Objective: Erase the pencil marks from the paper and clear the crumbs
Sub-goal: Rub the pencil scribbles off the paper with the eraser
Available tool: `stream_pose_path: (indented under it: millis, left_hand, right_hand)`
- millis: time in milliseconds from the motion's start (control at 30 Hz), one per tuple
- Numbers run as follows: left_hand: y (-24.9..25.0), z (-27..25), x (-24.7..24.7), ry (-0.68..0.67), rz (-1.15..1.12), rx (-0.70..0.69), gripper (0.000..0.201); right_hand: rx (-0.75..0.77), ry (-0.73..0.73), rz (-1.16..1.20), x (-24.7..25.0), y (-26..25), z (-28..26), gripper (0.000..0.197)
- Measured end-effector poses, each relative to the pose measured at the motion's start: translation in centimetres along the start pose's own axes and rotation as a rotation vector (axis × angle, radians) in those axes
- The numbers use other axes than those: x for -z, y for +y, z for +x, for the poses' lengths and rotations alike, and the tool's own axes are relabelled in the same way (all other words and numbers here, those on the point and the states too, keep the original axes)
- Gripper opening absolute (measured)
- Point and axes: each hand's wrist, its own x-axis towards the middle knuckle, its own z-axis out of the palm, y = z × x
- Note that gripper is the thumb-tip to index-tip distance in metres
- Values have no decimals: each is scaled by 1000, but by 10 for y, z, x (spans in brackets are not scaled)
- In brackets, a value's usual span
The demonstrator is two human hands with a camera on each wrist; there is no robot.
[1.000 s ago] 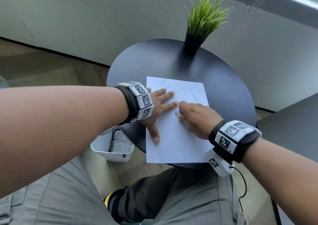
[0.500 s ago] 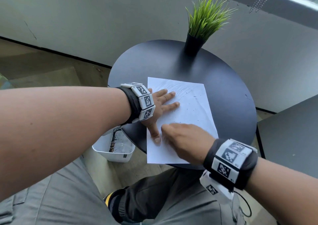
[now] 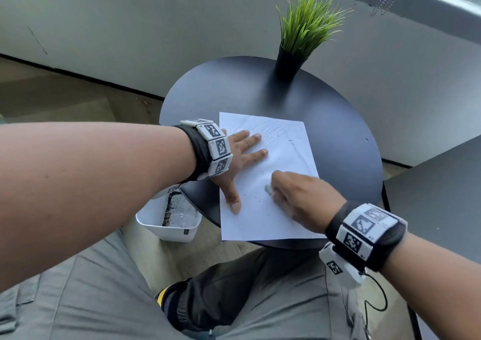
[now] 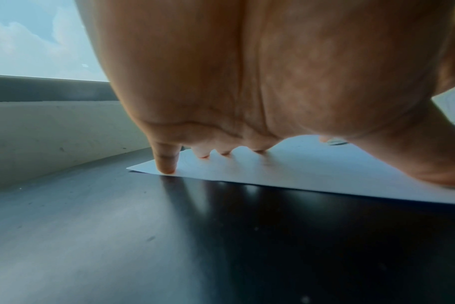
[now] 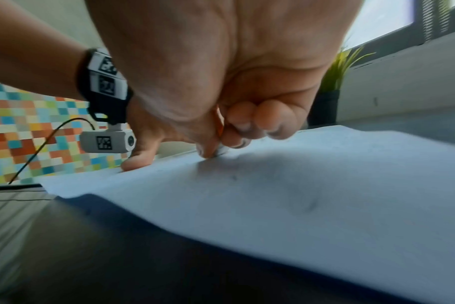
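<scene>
A white sheet of paper (image 3: pixel 283 157) lies on the round black table (image 3: pixel 234 92), its near edge hanging over the rim. Faint pencil lines (image 3: pixel 263 126) cross its far part and dark crumbs (image 3: pixel 256 198) dot the middle. My left hand (image 3: pixel 242 155) lies flat on the sheet's left side, fingers spread and pressing down (image 4: pixel 166 164). My right hand (image 3: pixel 299 196) pinches a small white eraser (image 3: pixel 268 189) between thumb and fingers and holds it against the middle of the paper (image 5: pixel 273 195); in the right wrist view only the eraser's tip (image 5: pixel 221 151) shows.
A black pot of green grass (image 3: pixel 299 43) stands at the table's far edge. A white bin (image 3: pixel 169 222) sits on the floor below the table's left side. A second dark tabletop (image 3: pixel 442 196) is at the right. My knees are under the near rim.
My right hand with the eraser swept toward me across the paper, then came back up to the middle. The left hand stayed flat on the sheet.
</scene>
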Motion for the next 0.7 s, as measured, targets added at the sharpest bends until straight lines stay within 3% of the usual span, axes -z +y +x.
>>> stream_pose_path:
  millis: [67, 133, 200, 333, 433, 567, 700]
  left_hand:
    - [0, -1, 0, 0, 8, 2, 151]
    - [0, -1, 0, 3, 16, 3, 151]
    - [0, -1, 2, 6, 27, 1, 151]
    - [2, -1, 8, 11, 31, 33, 148]
    - [3, -7, 13, 115, 88, 53, 131]
    - [2, -19, 3, 266, 59, -14, 104]
    - [9, -28, -18, 187, -30, 46, 124]
  right_hand:
    - [37, 17, 22, -3, -8, -5, 20]
    - [169, -90, 20, -9, -31, -17, 16]
    - [201, -137, -16, -9, -33, -21, 12]
    - [-119, 15, 12, 0, 5, -3, 25]
    - [-297, 10, 12, 2, 13, 7, 24]
    - [-342, -23, 26, 6, 14, 12, 23]
    - [-384, -85, 29, 16, 20, 17, 22]
